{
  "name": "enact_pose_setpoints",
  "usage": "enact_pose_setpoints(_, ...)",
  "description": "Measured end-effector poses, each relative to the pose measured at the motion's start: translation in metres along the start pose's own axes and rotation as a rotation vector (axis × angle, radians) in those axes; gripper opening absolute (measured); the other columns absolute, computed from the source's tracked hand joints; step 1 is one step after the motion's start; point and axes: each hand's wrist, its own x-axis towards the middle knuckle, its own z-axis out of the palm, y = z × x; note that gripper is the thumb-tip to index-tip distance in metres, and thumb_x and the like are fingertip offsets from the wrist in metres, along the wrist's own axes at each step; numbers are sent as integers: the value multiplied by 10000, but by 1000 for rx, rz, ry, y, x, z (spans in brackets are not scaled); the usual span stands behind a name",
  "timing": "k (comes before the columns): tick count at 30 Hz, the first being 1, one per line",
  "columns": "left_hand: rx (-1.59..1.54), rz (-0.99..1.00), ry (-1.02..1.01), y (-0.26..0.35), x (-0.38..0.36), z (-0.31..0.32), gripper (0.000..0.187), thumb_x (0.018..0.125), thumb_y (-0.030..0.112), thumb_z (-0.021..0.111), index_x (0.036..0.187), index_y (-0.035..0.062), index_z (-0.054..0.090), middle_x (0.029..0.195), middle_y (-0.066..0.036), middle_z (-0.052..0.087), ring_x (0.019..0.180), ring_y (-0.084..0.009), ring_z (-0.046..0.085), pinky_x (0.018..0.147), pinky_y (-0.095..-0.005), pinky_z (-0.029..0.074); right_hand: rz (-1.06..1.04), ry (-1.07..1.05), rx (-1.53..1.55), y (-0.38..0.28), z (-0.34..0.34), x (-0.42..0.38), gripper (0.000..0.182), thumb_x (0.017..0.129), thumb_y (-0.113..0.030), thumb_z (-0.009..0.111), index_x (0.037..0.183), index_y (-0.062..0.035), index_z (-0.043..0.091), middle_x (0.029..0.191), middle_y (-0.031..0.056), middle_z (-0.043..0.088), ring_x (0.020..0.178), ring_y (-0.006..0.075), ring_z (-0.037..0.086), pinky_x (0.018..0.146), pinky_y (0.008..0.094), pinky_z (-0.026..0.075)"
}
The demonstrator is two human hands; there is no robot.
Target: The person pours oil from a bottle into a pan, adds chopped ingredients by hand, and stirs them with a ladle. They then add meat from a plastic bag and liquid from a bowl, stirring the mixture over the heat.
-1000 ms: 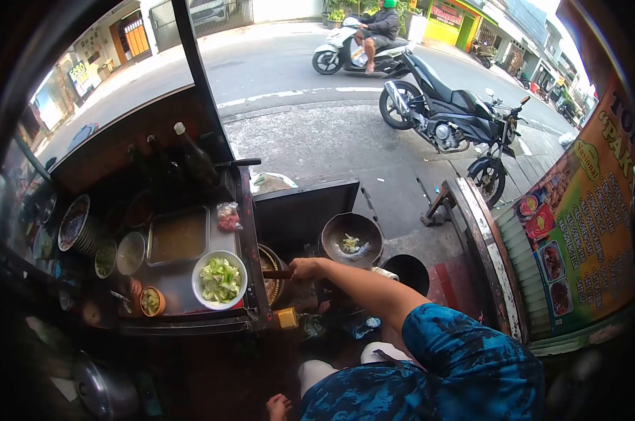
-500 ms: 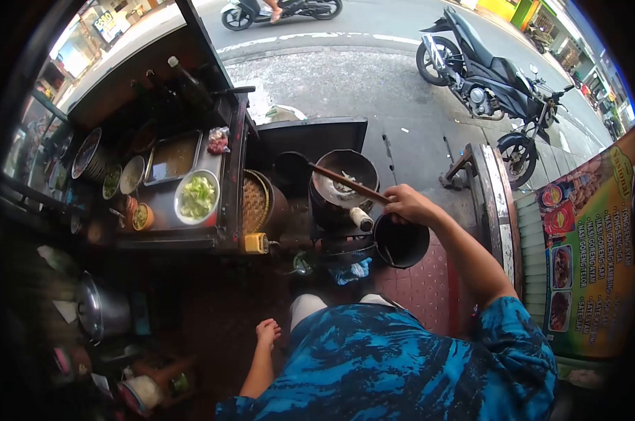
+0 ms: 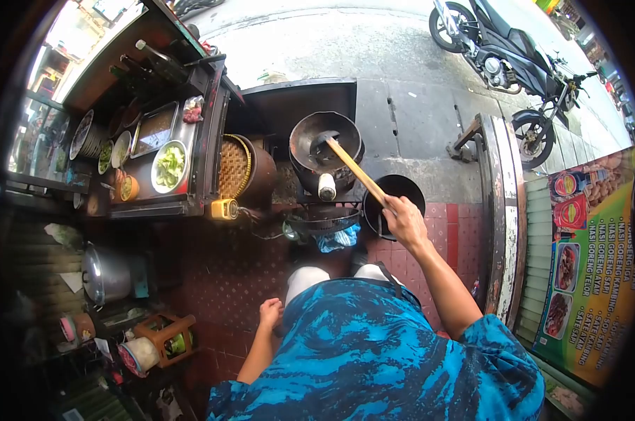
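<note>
The right hand (image 3: 404,221) is closed around the near end of the spatula (image 3: 356,170), which slants far-left into the wok (image 3: 326,144); the left hand (image 3: 269,313) hangs loosely curled, holding nothing.

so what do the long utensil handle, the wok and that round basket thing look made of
The long pale utensil handle in the right hand looks like bare, unvarnished wood: tan and matte. The round black wok seems dark metal, dull and sooty, probably iron or steel. The round tan basket lid shows a fine criss-cross pattern, so likely woven bamboo or rattan.
</note>
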Motion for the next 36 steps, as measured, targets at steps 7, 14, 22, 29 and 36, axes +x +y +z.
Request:
enact_pose_setpoints(7, -109, -24, 42, 14, 1, -4, 317, 870, 101, 591, 1170, 1, 565, 994, -105, 636, 824, -209, 654, 676, -330, 549, -42, 4, -5, 5, 11, 35, 339, 799, -139, 646, 1124, -53, 602, 928, 204, 610, 889, 393, 602, 774, 462, 487)
enact_pose_setpoints(14, -125, 2, 46, 19, 11, -16, 314, 893, 136, 568, 1182, 14, 567, 1024, -122, 642, 903, -238, 652, 721, -352, 556, 61, 60, 120, 8, 4, 17, 331, 778, -109, 685, 1093, -15, 640, 919, 194, 639, 872, 369, 629, 761, 414, 494)
enact_pose_setpoints(22, -57, -51, 3, 12, 30, -31, 302, 878, 120, 577, 1164, 23, 577, 986, -85, 644, 821, -191, 651, 653, -312, 547, 93, 15, 117, -19, 4, -3, 354, 767, -96, 694, 1109, -32, 631, 949, 185, 643, 884, 366, 633, 782, 411, 499)
enact_pose_setpoints(29, -98, -15, 8, 30, 43, -38, 284, 883, 120, 577, 1152, 30, 576, 955, -73, 641, 796, -167, 642, 635, -290, 537, 25, -9, -31, -27, 19, 30, 389, 768, -117, 680, 1145, -62, 605, 966, 186, 635, 944, 378, 608, 815, 449, 487)
enact_pose_setpoints(36, -163, 17, 13, 32, 44, -39, 278, 876, 105, 573, 1141, 22, 582, 951, -81, 640, 783, -174, 639, 639, -298, 539, 153, 0, 131, -29, 6, 26, 366, 762, -113, 688, 1106, -5, 627, 969, 235, 655, 906, 396, 634, 806, 423, 503)
